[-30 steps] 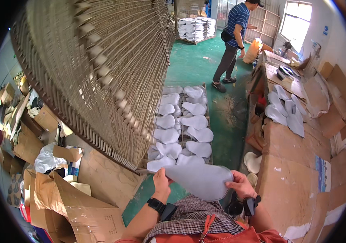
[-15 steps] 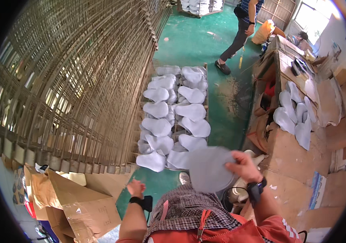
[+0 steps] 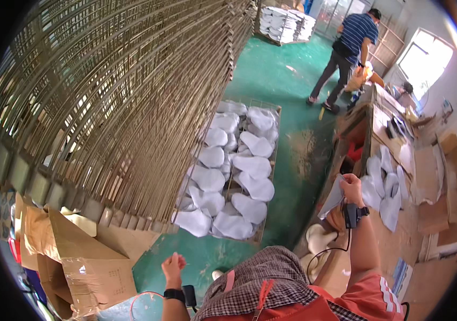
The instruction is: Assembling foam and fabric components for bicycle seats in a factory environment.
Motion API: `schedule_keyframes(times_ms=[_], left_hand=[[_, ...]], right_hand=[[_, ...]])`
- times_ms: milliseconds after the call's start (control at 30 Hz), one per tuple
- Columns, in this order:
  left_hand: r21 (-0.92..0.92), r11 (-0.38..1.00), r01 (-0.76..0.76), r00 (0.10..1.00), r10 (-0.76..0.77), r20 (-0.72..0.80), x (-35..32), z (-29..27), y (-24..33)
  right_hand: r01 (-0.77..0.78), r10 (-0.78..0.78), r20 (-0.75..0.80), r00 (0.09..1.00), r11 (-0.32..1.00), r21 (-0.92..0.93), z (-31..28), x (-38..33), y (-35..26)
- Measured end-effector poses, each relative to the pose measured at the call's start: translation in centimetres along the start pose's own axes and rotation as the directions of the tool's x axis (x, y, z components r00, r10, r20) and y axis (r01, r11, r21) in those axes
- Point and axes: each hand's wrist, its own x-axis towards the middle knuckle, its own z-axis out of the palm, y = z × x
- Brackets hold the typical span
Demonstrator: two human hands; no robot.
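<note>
Holding a white sheet (image 3: 331,197) by its upper corner, right hand (image 3: 350,187) raised beside the table (image 3: 442,251), fingers pinched shut on it. The sheet hangs at the table's near edge, just beside other white pieces (image 3: 386,184) lying there. Left hand (image 3: 173,266) low over the green floor (image 3: 298,155), fingers curled into a loose fist, holding nothing visible. Wire rack (image 3: 234,171) of white pieces lies ahead on the floor. Another person (image 3: 346,53) stands far off.

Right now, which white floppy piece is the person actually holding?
The one pinched in the right hand: the white piece hanging beside the workbench. The other white pieces lie untouched on the floor rack or on the workbench.
</note>
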Motion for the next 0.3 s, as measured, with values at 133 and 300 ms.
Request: schedule_keyframes(times_ms=[133, 300], left_hand=[[-0.064, 0.985, 0.161, 0.964, -0.171, -0.205, 1.7, -1.6, -4.5], [0.198, 0.973, -0.122, 0.981, 0.149, -0.127, 2.7, -1.6, -19.0]], right_hand=[[0.096, -0.097, 0.003, 0.995, 0.993, 0.068, 4.3, 11.0, 2.3], [0.072, -0.089, 0.103, 0.991, 0.984, 0.165, 19.5, 28.1, 2.5]])
